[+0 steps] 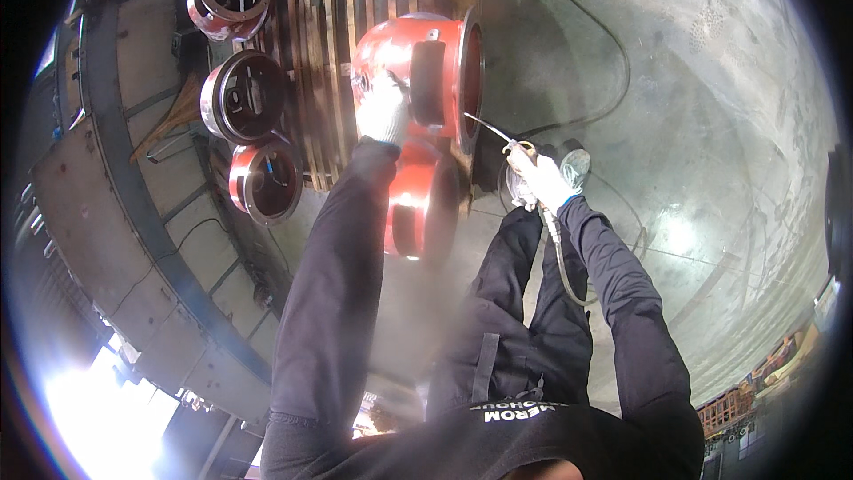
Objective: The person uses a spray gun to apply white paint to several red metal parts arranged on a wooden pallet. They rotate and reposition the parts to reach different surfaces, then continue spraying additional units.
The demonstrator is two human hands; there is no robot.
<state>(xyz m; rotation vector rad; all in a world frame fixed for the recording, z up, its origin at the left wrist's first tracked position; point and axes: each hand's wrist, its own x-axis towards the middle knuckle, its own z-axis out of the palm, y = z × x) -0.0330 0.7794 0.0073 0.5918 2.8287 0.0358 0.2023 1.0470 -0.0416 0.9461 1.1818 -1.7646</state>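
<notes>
My left hand (384, 111), in a white glove, lies against the side of a red metal housing (378, 49), beside a rectangular opening in its wall. Its fingers look stretched out on the surface, though glare washes out the detail. In my white-gloved right hand (544, 180) is an air blow gun (521, 153), gripped with the fingers wrapped round it. The gun's thin nozzle points up and left, its tip near the housing's round flanged rim. From the grip a pale hose (562, 267) hangs down in front of my legs.
Other red housings (413, 200) sit nearer me and farther off. Several flanged red rings (267, 180) line the left side of a slatted wooden pallet (311, 53). A dark hose (613, 31) curves over the concrete floor. Long metal structures (115, 204) stand at far left.
</notes>
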